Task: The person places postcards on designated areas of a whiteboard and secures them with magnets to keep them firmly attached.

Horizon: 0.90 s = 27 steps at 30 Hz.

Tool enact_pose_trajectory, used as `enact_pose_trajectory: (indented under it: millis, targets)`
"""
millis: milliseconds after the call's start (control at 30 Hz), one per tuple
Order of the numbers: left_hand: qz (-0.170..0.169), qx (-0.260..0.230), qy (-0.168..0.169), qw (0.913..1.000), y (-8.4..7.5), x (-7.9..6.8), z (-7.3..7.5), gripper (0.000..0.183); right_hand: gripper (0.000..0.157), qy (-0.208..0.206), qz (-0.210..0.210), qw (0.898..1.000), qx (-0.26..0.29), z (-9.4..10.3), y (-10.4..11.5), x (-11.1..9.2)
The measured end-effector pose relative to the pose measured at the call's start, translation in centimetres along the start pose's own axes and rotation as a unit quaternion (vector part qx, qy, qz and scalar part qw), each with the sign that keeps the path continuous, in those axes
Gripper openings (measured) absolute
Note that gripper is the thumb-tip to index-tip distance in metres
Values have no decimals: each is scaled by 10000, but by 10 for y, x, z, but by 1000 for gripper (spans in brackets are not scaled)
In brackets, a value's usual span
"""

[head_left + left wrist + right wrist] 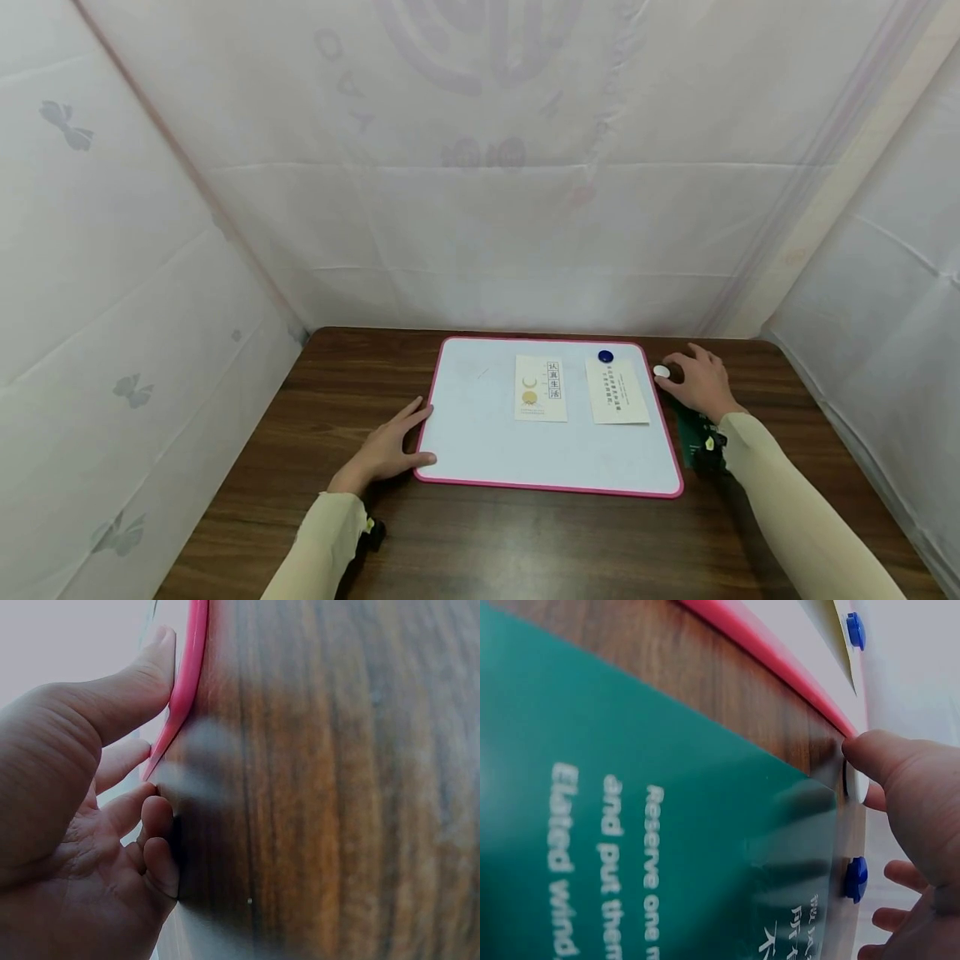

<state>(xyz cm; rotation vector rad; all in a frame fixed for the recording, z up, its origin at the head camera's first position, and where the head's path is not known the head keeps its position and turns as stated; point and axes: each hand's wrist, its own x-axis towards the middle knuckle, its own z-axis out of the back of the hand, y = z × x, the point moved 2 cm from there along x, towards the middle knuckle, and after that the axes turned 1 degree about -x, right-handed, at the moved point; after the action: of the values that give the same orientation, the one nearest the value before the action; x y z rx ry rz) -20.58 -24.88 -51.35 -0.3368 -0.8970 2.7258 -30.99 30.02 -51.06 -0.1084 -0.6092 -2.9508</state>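
Note:
A whiteboard (pixel 487 450) with a pink rim lies flat on the wooden table. Its left edge is under my left hand (pixel 384 447), which rests there with thumb and fingers spread over the pink rim (pixel 191 667). Just off the right edge, my right hand (pixel 703 383) pinches a round white magnet (pixel 661 372) between thumb and forefinger; the right wrist view shows the magnet (pixel 857 784) edge-on. On the board are a cream card (pixel 542 408) with a moon drawing and another cream card (pixel 618 396) with a blue magnet (pixel 605 357) at its top.
A green card (pixel 688 433) with white lettering lies right of the board, partly beneath my right hand and wrist. Another blue magnet (pixel 857 880) sits beyond the green card, near my right fingers. White curtains (pixel 480 250) stand behind and beside the table.

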Motion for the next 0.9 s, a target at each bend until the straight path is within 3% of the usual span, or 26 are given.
enact_pose_trajectory:
  millis: [900]
  targets:
    - [13, 66, 41, 10000, -1, 2, -1, 86, 43, 118, -450, 9989, 74, -5, 0, 3]
